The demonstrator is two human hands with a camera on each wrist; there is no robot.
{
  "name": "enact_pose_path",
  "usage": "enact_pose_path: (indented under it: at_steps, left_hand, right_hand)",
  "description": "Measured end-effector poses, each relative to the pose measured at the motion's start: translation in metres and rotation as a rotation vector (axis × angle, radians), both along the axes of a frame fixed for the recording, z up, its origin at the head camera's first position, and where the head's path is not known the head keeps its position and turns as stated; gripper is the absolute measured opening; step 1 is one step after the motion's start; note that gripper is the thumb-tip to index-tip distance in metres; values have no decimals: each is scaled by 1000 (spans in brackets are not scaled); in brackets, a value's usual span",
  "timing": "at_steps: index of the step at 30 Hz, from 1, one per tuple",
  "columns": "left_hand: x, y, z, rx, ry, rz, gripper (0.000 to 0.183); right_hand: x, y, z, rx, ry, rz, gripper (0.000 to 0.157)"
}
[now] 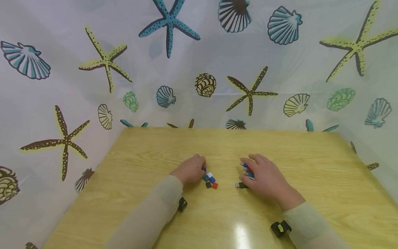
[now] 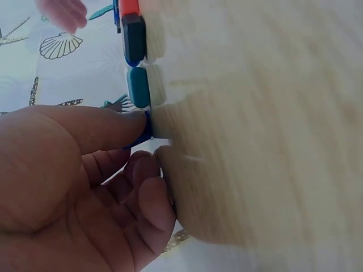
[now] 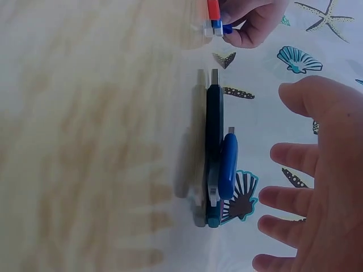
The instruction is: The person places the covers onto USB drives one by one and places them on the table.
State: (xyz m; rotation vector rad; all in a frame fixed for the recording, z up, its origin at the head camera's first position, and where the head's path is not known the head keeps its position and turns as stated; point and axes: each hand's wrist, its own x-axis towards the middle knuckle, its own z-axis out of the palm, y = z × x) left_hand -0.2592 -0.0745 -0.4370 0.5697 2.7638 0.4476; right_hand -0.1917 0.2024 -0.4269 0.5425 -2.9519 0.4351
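Observation:
On the left, my left hand [image 1: 190,169] pinches a small blue cap [image 2: 143,135] between thumb and fingers at the table surface. Beside its fingertips lie several small caps: a white cap [image 1: 209,174], a teal cap [image 1: 205,177], a second blue cap [image 1: 212,180], a black cap [image 1: 208,185] and a red cap [image 1: 215,186]. My right hand [image 1: 264,176] hovers with spread fingers over a group of USB sticks. Among them are a black stick [image 3: 214,119] with a bare metal plug and a blue stick [image 3: 228,167] lying raised over others. The hand partly hides this group in the head view.
Everything lies on a wood-grain table [image 1: 217,221]. A white curtain [image 1: 192,41] printed with starfish and shells stands behind and along both sides. Black wrist devices sit under both sleeves, one near the right forearm [image 1: 281,228]. The caps and sticks lie a short gap apart.

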Motion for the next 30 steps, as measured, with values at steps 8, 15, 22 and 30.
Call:
enact_pose_path:
  at_steps: [8, 15, 22, 30]
  left_hand:
    - [1, 0, -1, 114, -56, 93, 5]
    - [4, 1, -1, 159, -26, 114, 9]
    - [9, 4, -1, 162, 9, 99, 12]
    - [18, 6, 5, 207, 22, 79, 11]
  right_hand:
    - [-7, 3, 0, -25, -56, -21, 60]
    - [-18, 6, 0, -55, -138, -55, 59]
    - [-27, 9, -7, -8, -216, -79, 57]
    - [-37, 2, -1, 95, -172, -82, 36]
